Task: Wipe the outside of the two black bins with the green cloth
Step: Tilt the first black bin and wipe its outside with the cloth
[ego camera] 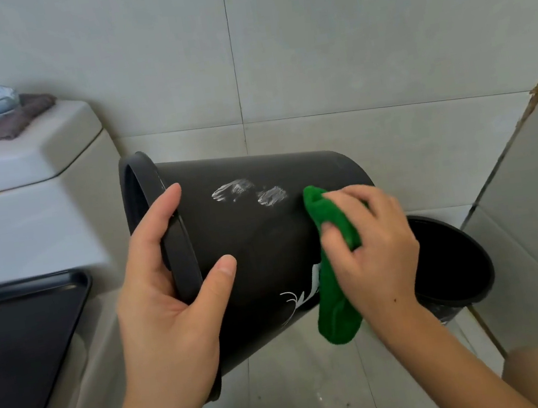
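A black bin [259, 239] is held on its side in the air, its mouth to the left and its base to the right. My left hand [165, 287] grips its rim, fingers inside and thumb on the outer wall. Two white smudges [248, 192] mark the bin's upper side. My right hand [370, 245] holds the green cloth [336, 298] and presses it against the wall near the base. A second black bin [456, 267] stands upright on the floor behind my right hand, partly hidden.
A white toilet [20, 218] fills the left, with a blue dish on a folded brown cloth [0, 120] on its cistern. A black tray [14, 343] lies on the toilet. Tiled walls close in behind and at the right; wet floor tiles lie below.
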Available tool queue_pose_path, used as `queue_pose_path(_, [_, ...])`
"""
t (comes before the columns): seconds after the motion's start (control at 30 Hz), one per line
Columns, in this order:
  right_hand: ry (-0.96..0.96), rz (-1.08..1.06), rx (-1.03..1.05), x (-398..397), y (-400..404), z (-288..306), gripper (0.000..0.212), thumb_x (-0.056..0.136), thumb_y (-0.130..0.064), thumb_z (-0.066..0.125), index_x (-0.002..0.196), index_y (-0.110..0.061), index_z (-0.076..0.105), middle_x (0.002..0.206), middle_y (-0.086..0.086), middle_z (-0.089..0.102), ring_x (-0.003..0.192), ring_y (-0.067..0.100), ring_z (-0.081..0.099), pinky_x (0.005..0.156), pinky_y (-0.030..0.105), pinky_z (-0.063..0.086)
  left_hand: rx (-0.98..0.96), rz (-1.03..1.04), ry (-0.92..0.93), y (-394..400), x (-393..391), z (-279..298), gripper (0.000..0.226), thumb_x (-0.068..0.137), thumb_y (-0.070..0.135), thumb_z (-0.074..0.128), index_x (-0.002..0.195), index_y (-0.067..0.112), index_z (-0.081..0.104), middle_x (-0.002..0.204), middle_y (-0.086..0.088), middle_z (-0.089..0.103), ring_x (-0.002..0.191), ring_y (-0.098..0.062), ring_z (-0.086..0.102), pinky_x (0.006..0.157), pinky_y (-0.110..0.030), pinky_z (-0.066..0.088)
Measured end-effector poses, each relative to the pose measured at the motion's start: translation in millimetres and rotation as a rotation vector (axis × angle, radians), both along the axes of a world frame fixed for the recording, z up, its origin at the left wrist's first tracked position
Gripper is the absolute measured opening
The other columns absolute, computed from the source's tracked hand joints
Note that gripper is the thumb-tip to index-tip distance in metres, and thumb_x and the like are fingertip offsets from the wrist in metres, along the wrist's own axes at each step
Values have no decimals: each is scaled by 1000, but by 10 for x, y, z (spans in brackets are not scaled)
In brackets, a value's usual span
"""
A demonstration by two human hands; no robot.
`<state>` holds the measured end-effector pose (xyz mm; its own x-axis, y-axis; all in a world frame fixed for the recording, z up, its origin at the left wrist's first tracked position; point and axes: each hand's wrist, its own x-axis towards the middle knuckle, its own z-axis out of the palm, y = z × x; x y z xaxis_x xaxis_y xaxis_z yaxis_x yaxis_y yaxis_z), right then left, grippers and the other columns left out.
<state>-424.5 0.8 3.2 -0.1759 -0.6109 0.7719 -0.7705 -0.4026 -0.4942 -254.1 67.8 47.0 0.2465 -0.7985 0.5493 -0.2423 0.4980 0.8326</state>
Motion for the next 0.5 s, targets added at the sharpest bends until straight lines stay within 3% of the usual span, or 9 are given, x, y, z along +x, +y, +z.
queue_pose_path(0.17, [-289,-44,271,-244,-185,34,21,85,-43,59,100,-29,59,106,-11,52,82,-3,48,73,23,33,0,-41,15,34,-10,-47,76,77,-23,61,124,35,48,108,38,64,102,11,62,81,-3,46])
queue_pose_path(0.27, [-356,-69,367,-354,-263,84,19,84,-42,65,92,-28,55,99,-9,54,79,3,49,75,29,36,-3,-65,-5,63,-32,-68,75,76,-23,61,125,33,48,108,39,63,103,13,61,81,-3,46])
queue_pose_path(0.33, [-404,-77,434,-419,-300,118,18,83,-41,67,86,-28,54,84,-11,57,73,6,52,73,32,40,-21,-78,-19,63,-48,-98,72,77,-18,62,125,33,48,110,40,62,104,14,60,82,-2,44])
queue_pose_path(0.4, [-454,-71,478,-467,-332,103,19,82,-38,68,81,-26,54,74,-11,57,70,5,54,69,33,43,-34,-91,-55,39,-34,-134,68,80,-4,70,126,40,47,115,41,59,109,14,57,85,0,42])
queue_pose_path(0.5, [-574,-81,472,-460,-350,7,18,78,-37,69,75,-26,55,70,-4,61,69,20,61,70,44,53,-47,-88,-189,-38,27,-170,60,85,22,65,134,46,40,128,44,46,121,17,46,94,1,35])
